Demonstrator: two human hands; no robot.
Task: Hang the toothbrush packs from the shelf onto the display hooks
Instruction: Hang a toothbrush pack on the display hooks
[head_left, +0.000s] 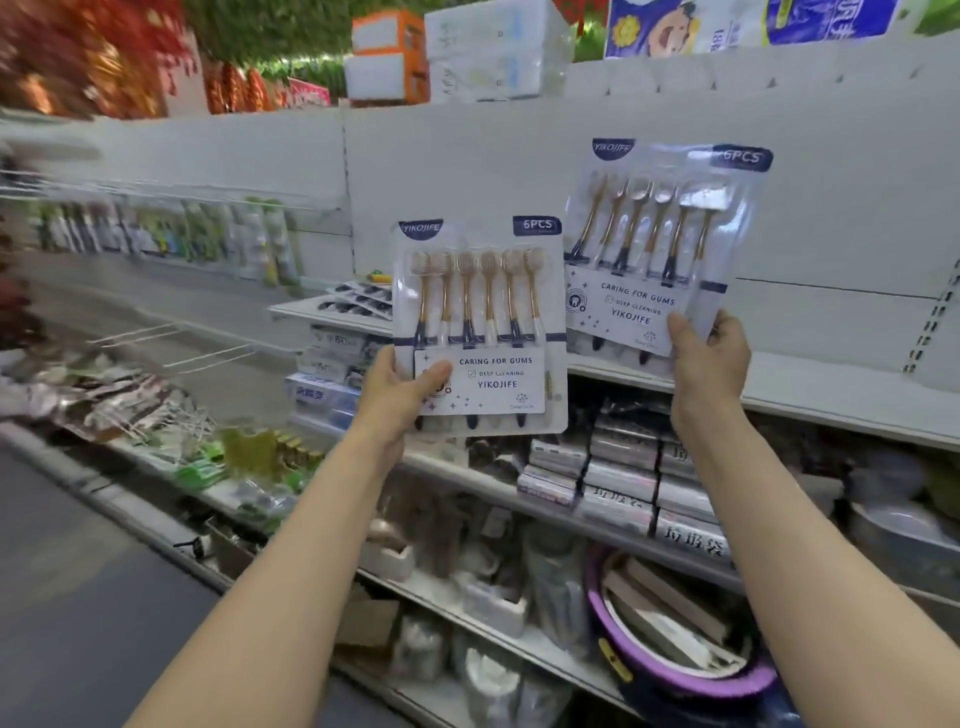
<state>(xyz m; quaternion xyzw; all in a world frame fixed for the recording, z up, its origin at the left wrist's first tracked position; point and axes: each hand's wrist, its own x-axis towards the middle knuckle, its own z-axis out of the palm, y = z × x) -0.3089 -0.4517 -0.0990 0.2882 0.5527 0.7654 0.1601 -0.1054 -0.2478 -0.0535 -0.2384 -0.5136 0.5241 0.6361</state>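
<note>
Each of my hands holds a clear toothbrush pack with several gold-handled brushes and a white YIKOJIFE card. My left hand (400, 395) grips the lower left corner of one pack (480, 322), held upright in front of the shelves. My right hand (709, 358) pinches the bottom edge of the other pack (660, 244), which is higher and tilted slightly right against the white back panel. More dark toothbrush packs (358, 301) lie flat on the white shelf (831, 400). Bare wire display hooks (171, 348) stick out at the left, blurred.
Hanging packets (171, 234) fill a rail at upper left. Boxed toothpaste (327, 374) sits under the shelf end. Lower shelves hold rolls of bags (623, 483), a purple basin (685, 670) and plastic-wrapped goods. The dark aisle floor (78, 597) lies at lower left.
</note>
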